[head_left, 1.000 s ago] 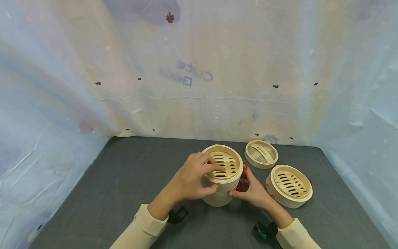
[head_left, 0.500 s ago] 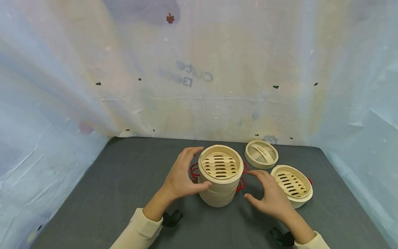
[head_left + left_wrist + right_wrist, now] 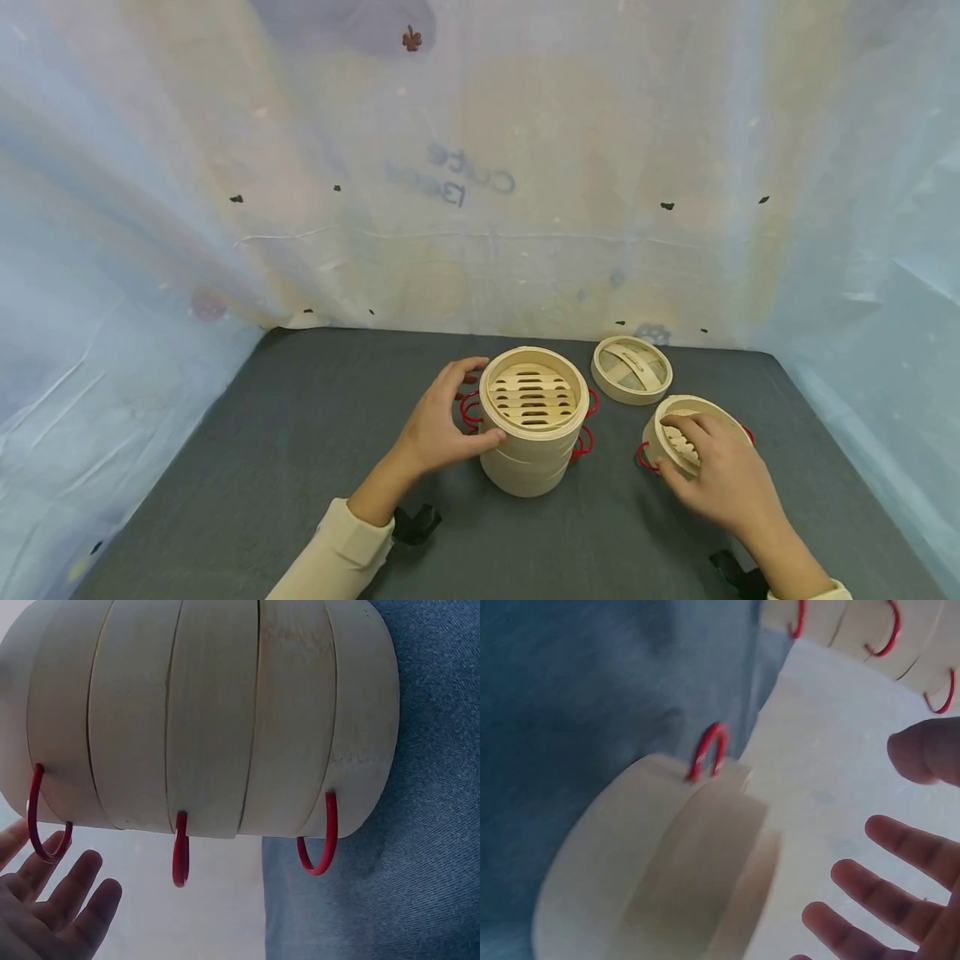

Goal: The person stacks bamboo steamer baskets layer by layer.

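Pale bamboo tiers with red loops (image 3: 331, 817) form the steamer stack (image 3: 525, 462), which stands upright on the dark grey table (image 3: 375, 375), its slatted top facing me. My left grip (image 3: 441, 425) is wide beside it, fingers towards the far left side and thumb at the front; whether the thumb touches the wall I cannot tell. My right grip (image 3: 723, 475) is over the single tier (image 3: 645, 847), right of the stack, with fingers and thumb spread apart and, seen from the right wrist, clear of its wall. The round lid (image 3: 632, 369), a strap across it, lies farther back, between stack and tier.
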Motion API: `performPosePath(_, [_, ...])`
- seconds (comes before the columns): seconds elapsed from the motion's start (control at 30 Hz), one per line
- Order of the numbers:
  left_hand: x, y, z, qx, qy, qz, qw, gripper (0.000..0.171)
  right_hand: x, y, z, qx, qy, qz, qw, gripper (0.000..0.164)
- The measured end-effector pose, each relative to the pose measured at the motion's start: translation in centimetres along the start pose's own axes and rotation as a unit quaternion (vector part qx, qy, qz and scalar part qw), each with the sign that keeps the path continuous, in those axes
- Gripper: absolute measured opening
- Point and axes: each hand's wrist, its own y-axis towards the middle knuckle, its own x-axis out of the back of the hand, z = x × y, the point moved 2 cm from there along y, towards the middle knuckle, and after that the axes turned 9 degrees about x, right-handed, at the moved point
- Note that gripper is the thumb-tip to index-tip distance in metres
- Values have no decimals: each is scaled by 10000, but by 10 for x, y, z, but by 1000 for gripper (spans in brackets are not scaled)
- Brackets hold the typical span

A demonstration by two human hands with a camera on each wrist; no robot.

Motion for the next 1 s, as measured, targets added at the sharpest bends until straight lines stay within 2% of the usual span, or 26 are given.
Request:
performPosePath(0.13, [-1, 2, 2, 43, -98, 92, 9999, 83, -1, -8, -10, -110, -75, 33, 9999, 42])
performPosePath(0.47, [-5, 4, 4, 62, -359, 213, 9991, 88, -9, -18, -23, -260, 166, 137, 9994, 33])
performPosePath(0.77, [-8, 4, 8, 91, -474, 298, 9984, 89, -16, -24, -27, -684, 430, 465, 9956, 30])
performPosePath(1.0, [-11, 3, 6, 164, -623, 366, 9973, 91, -18, -27, -28, -625, 530, 396, 9959, 29])
